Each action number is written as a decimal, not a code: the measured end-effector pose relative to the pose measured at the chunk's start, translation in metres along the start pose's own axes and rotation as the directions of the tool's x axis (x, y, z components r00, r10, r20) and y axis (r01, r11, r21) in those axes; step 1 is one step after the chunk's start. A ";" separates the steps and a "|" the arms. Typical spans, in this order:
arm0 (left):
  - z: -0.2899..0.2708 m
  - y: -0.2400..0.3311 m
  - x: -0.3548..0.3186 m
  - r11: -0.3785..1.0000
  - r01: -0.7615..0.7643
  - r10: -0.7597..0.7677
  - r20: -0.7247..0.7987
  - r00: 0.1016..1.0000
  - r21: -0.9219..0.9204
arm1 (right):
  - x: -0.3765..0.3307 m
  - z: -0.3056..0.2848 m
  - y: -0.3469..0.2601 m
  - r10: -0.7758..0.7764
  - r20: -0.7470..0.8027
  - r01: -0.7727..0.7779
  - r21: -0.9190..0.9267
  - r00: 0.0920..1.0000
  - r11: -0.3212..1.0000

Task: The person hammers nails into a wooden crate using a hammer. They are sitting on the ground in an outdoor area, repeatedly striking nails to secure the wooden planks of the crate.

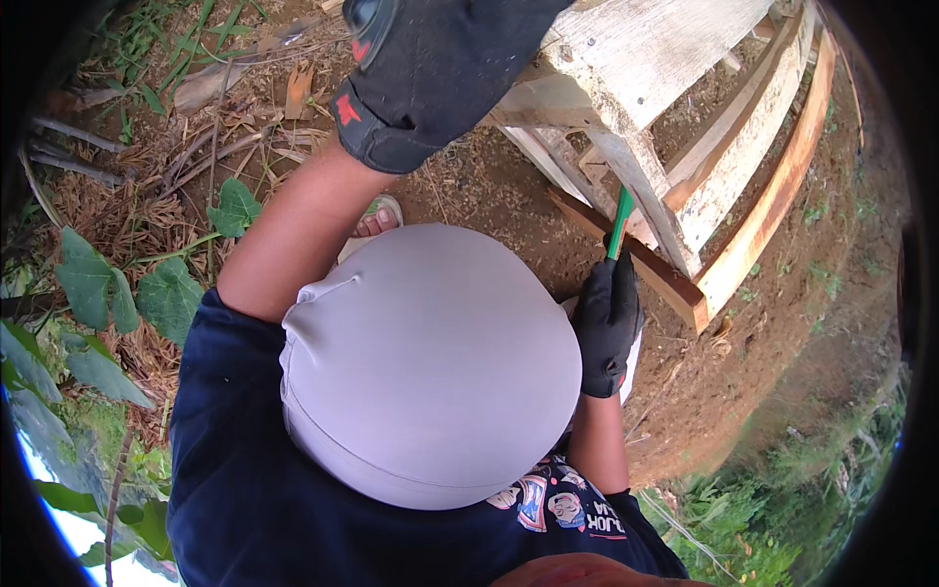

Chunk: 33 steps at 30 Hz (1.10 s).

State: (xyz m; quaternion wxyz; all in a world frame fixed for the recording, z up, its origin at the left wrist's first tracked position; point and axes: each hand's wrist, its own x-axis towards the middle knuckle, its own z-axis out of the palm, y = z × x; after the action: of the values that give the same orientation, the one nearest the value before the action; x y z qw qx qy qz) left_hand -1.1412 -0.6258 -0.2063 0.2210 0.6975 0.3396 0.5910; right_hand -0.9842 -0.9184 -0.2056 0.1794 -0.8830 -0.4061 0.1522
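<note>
My left hand (430, 78), in a black glove with red marks, reaches across the near left corner of a wooden frame (650, 59) of rough boards. Its fingers run out past the top edge, so their grip is hidden. Lower on the right, my right hand (606, 318), gloved in black too, is closed round a slim green handle (622, 220). That handle slants up between the frame's lower boards, and its far end is out of sight; I cannot tell the tool's kind. Beside my right hand lies the frame's bottom rail (665, 284).
A large pale grey, rounded, smooth thing (440, 362) covers the middle of the view; what it is I cannot make out. My sandalled foot (377, 217) shows past it on brown soil. Leafy plants (93, 279), dry straw and sticks (73, 147) lie left; grass grows right.
</note>
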 end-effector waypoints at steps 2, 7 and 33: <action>0.015 0.023 0.028 1.000 -0.008 0.007 0.122 0.993 0.011 | -0.002 0.002 0.003 -0.047 -0.018 0.047 -0.001 0.999 0.999; 0.043 0.039 0.038 0.984 -0.053 -0.014 0.368 0.930 0.171 | 0.002 -0.003 0.005 0.042 0.098 -0.040 -0.017 0.994 0.999; 0.055 0.042 0.039 0.964 -0.034 -0.094 0.459 0.883 0.264 | 0.007 0.021 -0.005 0.133 0.188 -0.119 -0.087 0.973 0.989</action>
State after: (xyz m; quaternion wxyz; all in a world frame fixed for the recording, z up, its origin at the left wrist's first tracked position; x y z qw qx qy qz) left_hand -1.0754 -0.6203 -0.1615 0.2105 0.8371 0.3629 0.3510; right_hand -0.9914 -0.9059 -0.2228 0.0958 -0.8941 -0.3703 0.2330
